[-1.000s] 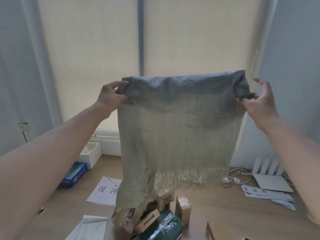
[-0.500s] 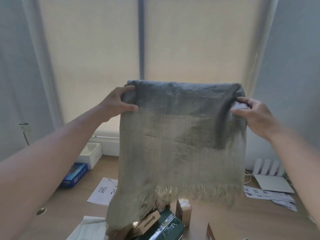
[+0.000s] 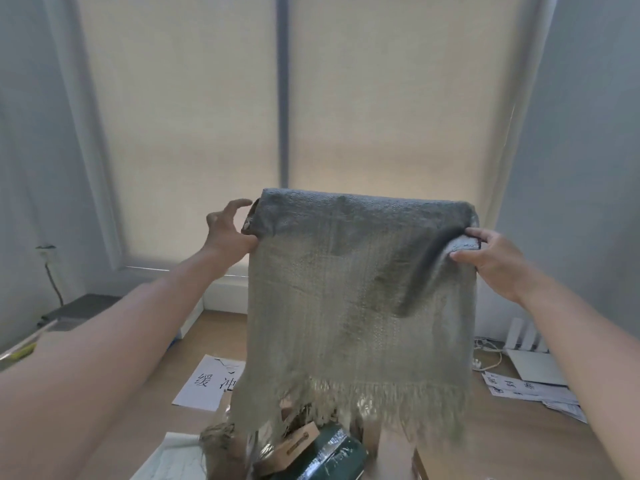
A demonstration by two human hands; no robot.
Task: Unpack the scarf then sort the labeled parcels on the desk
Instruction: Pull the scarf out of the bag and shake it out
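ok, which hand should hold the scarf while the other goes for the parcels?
Right, probably. The right hand pinches the grey-green fringed woven scarf at its top corner; the left hand has fingers splayed off the edge, hold unclear, so freer to reach.

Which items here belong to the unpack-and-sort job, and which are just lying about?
Job: scarf, held by left hand and right hand; dark green parcel; small brown box; printed sheet, possibly a sorting sign.
Lying about: white router; white cable.
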